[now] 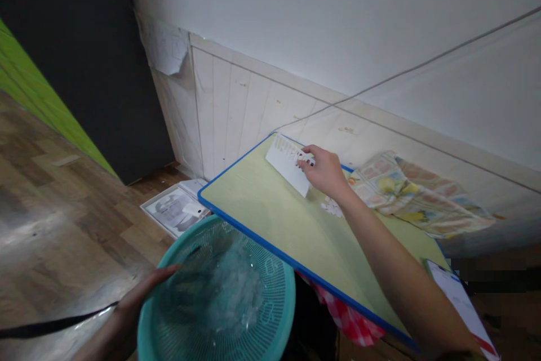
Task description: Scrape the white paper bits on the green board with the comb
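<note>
My right hand [323,169] is closed over the upper table, pinching a white card [287,166] with a row of small cut-outs along one edge. The card is tilted above the yellow-green tabletop [253,186]. A small pile of white paper bits [332,207] lies under my right wrist. At lower left, my left hand [141,290] grips the rim of a teal plastic basket [288,293], thumb over the edge and other fingers hidden. Crumpled clear plastic [236,282] lies inside the basket, which is beside the table's blue edge.
A patterned cloth [397,192] lies at the table's back right against the wall. A clipboard with paper [459,299] is at lower right. An open white box [173,209] sits on the wooden floor. Red checked fabric [353,319] hangs below the table edge.
</note>
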{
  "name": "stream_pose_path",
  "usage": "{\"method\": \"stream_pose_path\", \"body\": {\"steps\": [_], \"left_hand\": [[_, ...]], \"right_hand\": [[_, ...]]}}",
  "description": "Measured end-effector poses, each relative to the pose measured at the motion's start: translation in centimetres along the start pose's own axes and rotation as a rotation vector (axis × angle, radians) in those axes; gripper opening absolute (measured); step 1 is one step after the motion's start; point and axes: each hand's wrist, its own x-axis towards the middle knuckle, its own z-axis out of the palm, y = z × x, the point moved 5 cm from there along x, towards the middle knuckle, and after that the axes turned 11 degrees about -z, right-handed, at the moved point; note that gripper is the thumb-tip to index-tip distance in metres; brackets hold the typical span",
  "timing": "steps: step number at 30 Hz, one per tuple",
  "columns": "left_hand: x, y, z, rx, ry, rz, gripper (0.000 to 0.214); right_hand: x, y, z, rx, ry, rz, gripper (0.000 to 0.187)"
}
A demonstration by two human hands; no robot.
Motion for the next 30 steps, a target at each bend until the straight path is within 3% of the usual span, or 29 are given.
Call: {"method": "stream_pose_path", "body": {"steps": [5, 11, 17, 24, 30], "left_hand": [[-0.3, 0.1, 0.0, 0.039, -0.035, -0.054, 0.023], [0.2, 0.3, -0.8, 0.003, -0.031, -0.050, 0.028], [0.4, 0.6, -1.7, -0.058, 0.004, -0.050, 0.028], [0.8, 0.6, -2.0, -0.041, -0.031, -0.123, 0.029], [0.2, 0.9, -1.3, -0.049, -0.017, -0.024, 0.015]], "right_hand": [[-0.7, -1.4, 1.7, -0.110, -0.105, -0.062, 0.033], [-2.3, -2.0, 1.5, -0.122, -0.165, -0.094, 0.032], [-2.5, -2.2, 1.0, -0.112, -0.139, -0.112, 0.033], [-2.6, -2.4, 2.6, -0.152, -0.183, -0.192, 0.031], [-5.7, -3.6, 1.1, -0.016, -0.206, -0.301, 0.025]]}}
